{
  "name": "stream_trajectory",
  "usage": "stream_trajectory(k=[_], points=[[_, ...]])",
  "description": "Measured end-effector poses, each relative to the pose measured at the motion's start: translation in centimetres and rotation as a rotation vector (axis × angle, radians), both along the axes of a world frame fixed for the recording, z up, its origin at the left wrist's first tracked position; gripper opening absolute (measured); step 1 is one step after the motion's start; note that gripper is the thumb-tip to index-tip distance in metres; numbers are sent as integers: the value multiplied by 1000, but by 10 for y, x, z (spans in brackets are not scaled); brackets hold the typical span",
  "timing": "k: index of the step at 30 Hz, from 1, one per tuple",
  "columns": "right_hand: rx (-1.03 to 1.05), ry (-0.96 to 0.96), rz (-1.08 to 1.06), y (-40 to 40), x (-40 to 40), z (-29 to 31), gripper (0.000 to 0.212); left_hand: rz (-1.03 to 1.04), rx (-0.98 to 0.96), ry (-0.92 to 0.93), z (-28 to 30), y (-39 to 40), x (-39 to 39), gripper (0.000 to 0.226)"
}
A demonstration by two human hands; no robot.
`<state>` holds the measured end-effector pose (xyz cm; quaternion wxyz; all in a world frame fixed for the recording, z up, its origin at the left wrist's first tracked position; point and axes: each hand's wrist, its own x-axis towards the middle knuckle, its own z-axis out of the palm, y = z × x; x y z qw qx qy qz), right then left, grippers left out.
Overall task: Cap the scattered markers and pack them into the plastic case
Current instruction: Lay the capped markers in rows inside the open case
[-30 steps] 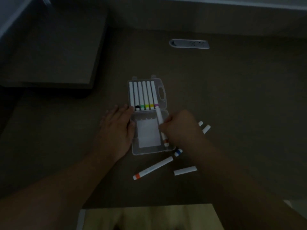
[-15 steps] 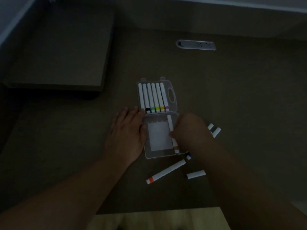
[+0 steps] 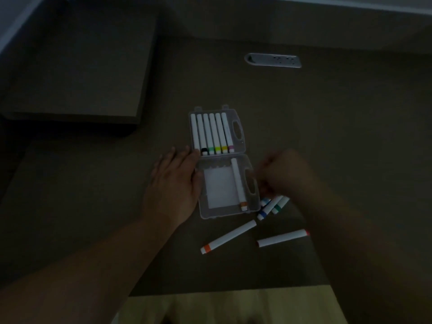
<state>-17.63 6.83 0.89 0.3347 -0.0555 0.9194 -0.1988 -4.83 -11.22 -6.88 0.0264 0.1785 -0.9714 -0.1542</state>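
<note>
A clear plastic case (image 3: 243, 146) lies open on the dark table, its far half holding several white markers (image 3: 211, 133) side by side. In the near half lies one brown-capped marker (image 3: 238, 183) along the right side. My left hand (image 3: 175, 183) rests flat against the case's left edge. My right hand (image 3: 285, 176) is blurred just right of the case, fingers curled over loose markers; whether it grips one is unclear. Below it lie a blue marker (image 3: 267, 209) and a green one (image 3: 280, 205). Nearer lie an orange marker (image 3: 228, 237) and a red one (image 3: 282, 238).
A grey socket strip (image 3: 272, 60) is set into the table at the back. A raised dark block (image 3: 77, 64) fills the far left. The table's near edge (image 3: 210, 292) runs above a pale wooden floor.
My right hand has let go of the brown-capped marker in the case's near half and moved right, over the loose markers. The left hand has stayed put.
</note>
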Motion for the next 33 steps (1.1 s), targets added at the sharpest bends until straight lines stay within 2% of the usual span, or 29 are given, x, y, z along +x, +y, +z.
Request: stream_trajectory(k=[2, 4, 10, 17, 23, 29, 33], points=[[-79, 7, -209, 26, -12, 12, 12, 0, 4, 3, 0, -1, 0, 54], [-75, -6, -320, 51, -20, 17, 16, -9, -1, 3, 0, -1, 0, 54], [-50, -109, -320, 74, -15, -8, 18, 4, -16, 5, 0, 2, 0, 53], [-34, -142, -335, 82, -16, -15, 20, 1, -14, 2, 2, 4, -1, 54], [31, -42, -290, 83, -14, -12, 22, 12, -4, 14, 6, 7, 0, 54], [-179, 16, -164, 30, 6, 3, 16, -1, -13, -3, 4, 5, 0, 55], [-200, 84, -9, -14, 24, -2, 16, 7, 11, 10, 0, 3, 0, 55]])
